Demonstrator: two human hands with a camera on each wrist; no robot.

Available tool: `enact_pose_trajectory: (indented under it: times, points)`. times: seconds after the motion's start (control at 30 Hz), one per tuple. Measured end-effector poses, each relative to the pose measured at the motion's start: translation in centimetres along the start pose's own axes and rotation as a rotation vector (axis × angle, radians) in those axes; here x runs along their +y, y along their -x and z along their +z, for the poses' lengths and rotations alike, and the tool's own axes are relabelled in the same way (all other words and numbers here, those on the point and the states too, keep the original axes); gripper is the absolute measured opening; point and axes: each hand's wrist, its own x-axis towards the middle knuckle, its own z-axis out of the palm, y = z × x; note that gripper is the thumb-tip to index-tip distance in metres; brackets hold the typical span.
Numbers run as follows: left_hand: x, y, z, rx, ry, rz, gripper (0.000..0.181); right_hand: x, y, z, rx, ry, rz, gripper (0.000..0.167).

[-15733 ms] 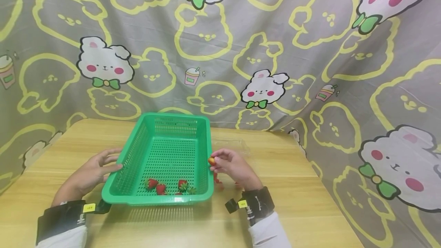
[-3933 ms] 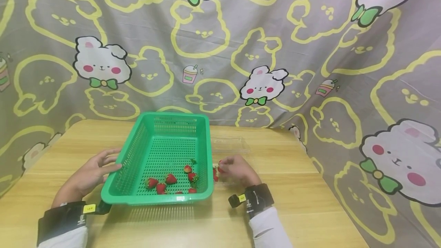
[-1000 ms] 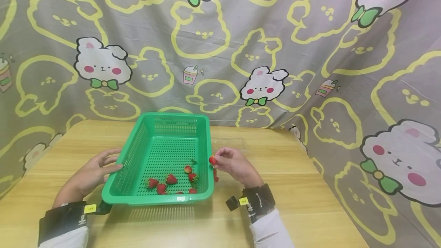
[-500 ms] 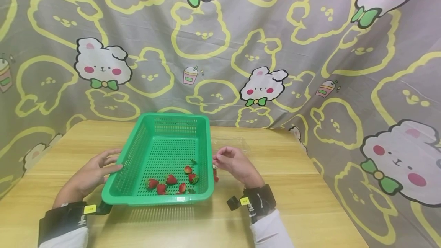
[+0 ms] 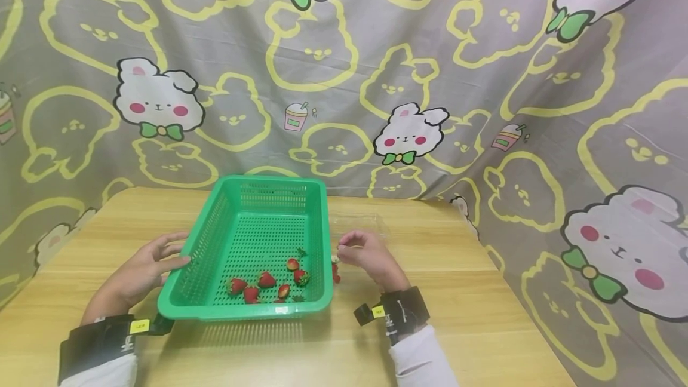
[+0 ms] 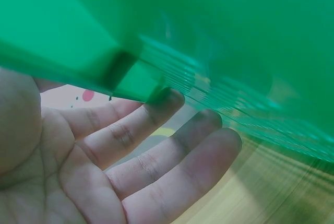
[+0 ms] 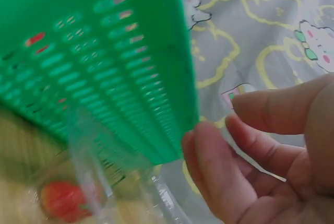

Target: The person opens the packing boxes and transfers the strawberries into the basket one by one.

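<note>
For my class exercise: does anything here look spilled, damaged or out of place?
Nothing stands out. Strawberries lie inside the green perforated basket, gathered toward its near end, and no spill shows on the table. Another strawberry, seen outside the basket, appears to sit in a clear plastic container, though the wrist view is blurred.

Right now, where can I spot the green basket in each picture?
Head: the green basket stands left of centre in the lower half.
Left wrist: it fills the top and right, above the fingers of the left hand.
Right wrist: its holed wall is at upper left, left of the right hand.
Shared landmark: the wooden table, around the basket in head, lower right in left wrist, lower left in right wrist.
</note>
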Motion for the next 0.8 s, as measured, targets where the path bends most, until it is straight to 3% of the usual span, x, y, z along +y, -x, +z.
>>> enact_pose_trajectory:
  times: [0.23,0.33,0.47,0.67,0.8]
  points:
    - [-0.1,-0.1,0.0,0.001,0.009,-0.006,0.068,2.0,-0.7,0.6,-0.019,0.385,-0.027,0.019]
    - [-0.1,-0.1,0.0,0.0,0.012,-0.007,0.068,2.5,-0.6,1.0,-0.042,0.504,0.014,0.022]
    - [-0.2,-0.1,0.1,0.002,0.018,0.0,0.068,2.7,-0.5,1.4,-0.066,0.612,0.069,0.024]
    - [-0.2,0.0,0.1,0.002,0.025,0.001,0.068,2.8,-0.5,1.4,-0.052,0.728,0.037,0.012]
    - [-0.1,0.0,0.1,-0.001,0.013,0.007,0.069,2.9,-0.6,1.4,-0.028,0.786,0.038,0.019]
